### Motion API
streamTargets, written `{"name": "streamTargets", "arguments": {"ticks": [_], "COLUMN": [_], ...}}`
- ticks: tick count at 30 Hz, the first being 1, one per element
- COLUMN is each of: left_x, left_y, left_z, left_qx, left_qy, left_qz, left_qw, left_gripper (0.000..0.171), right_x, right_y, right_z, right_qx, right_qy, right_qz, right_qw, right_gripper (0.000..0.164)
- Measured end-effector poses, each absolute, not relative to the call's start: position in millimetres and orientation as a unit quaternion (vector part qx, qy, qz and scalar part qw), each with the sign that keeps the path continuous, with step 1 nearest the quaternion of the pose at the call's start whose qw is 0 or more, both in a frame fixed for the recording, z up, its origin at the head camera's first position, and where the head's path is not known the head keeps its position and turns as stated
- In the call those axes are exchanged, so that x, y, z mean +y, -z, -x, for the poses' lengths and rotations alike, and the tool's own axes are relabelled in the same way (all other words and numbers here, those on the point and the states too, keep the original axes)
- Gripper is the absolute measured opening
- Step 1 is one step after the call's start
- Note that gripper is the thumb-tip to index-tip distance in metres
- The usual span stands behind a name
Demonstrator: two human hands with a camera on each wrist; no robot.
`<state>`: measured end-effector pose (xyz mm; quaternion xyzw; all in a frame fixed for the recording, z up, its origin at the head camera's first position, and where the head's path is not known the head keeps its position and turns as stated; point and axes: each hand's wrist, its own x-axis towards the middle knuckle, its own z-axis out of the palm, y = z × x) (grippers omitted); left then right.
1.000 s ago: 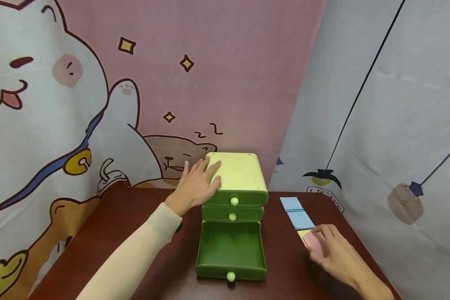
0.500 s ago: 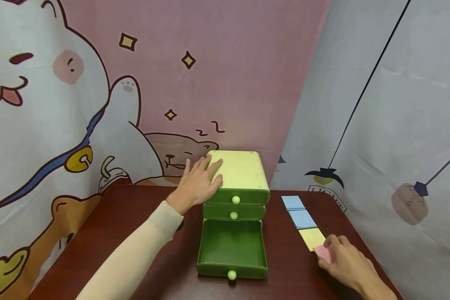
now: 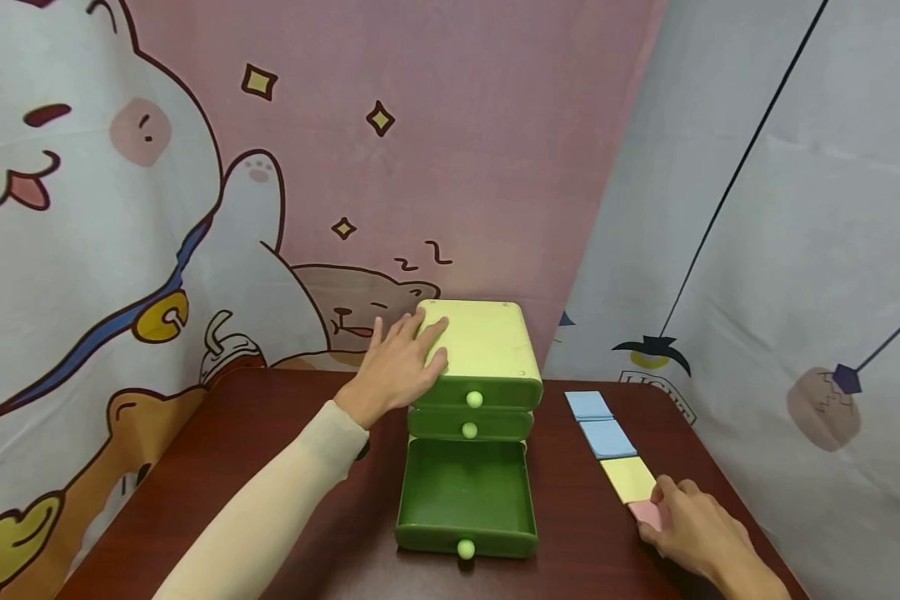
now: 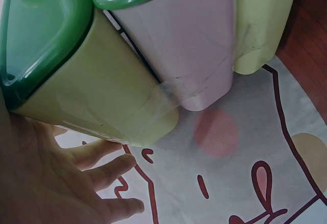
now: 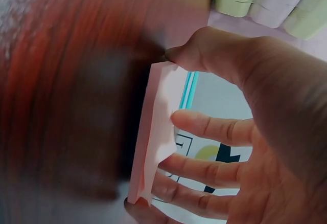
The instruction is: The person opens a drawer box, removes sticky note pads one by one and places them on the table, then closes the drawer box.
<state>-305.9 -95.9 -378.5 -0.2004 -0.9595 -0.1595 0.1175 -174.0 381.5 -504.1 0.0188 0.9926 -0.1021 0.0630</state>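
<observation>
My left hand (image 3: 393, 371) rests, fingers spread, on the pale yellow top of a small drawer cabinet (image 3: 487, 342) with green drawers. In the left wrist view, its fingers lie along the cabinet's top panel (image 4: 102, 111). At the right of the table, my right hand (image 3: 693, 525) grips a pink sticky note pad (image 3: 647, 514) by its edges, thumb on one side and fingertips on the other. Close over the tabletop, the pink pad (image 5: 153, 127) shows its thin edge in the right wrist view. Its far edge meets the near corner of a yellow sticky note pad (image 3: 627, 479).
Two blue sticky note pads (image 3: 607, 439) lie in a row beyond the yellow one. The cabinet's bottom drawer (image 3: 467, 537) is pulled out toward me, with nothing in it; the upper two are closed. A printed cloth (image 3: 495, 167) hangs behind the table.
My right hand has drawn the pink pad back off the yellow one toward me and lowered it beside the yellow pad's near edge. The left hand stays on the cabinet.
</observation>
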Motion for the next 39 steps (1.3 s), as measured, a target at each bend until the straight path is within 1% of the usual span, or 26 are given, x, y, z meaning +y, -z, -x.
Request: {"name": "streamTargets", "arguments": {"ticks": [4,9,16,21,26,29,34,36,39], "left_x": [-95.4,-95.3,-95.8,-95.9,-95.8,-95.5,-95.7,-96.0,-95.9], "left_y": [378.7,378.2,378.7,378.2,377.7,377.6,377.5,377.5,377.2], "left_z": [306.1,306.0,305.2,306.4,307.3,307.0,306.7,307.2,307.9], "left_qx": [-0.960,-0.960,-0.962,-0.962,-0.962,-0.962,-0.962,-0.962,-0.962], "left_qy": [0.158,0.159,0.156,0.156,0.153,0.152,0.154,0.154,0.153], "left_qz": [0.201,0.199,0.198,0.198,0.198,0.198,0.197,0.198,0.198], "left_qw": [0.114,0.113,0.108,0.109,0.110,0.109,0.110,0.112,0.113], "left_gripper": [0.070,0.070,0.070,0.070,0.071,0.071,0.071,0.071,0.071], "right_x": [382.7,381.6,377.4,376.2,372.7,367.8,354.7,348.6,339.6], "right_y": [503.4,503.4,505.6,505.1,502.5,501.9,503.0,503.0,500.9], "right_z": [169.9,170.8,176.0,177.4,177.2,175.1,173.1,173.8,175.8], "right_qx": [0.993,0.993,0.993,0.994,0.995,0.996,0.991,0.989,0.988], "right_qy": [0.097,0.094,0.088,0.090,0.088,0.092,0.100,0.104,0.107], "right_qz": [-0.017,-0.016,-0.014,-0.010,-0.007,0.007,0.048,0.056,0.059], "right_qw": [0.072,0.068,0.073,0.056,0.040,0.010,-0.070,-0.087,-0.090], "right_gripper": [0.051,0.051,0.061,0.069,0.071,0.067,0.060,0.060,0.063]}}
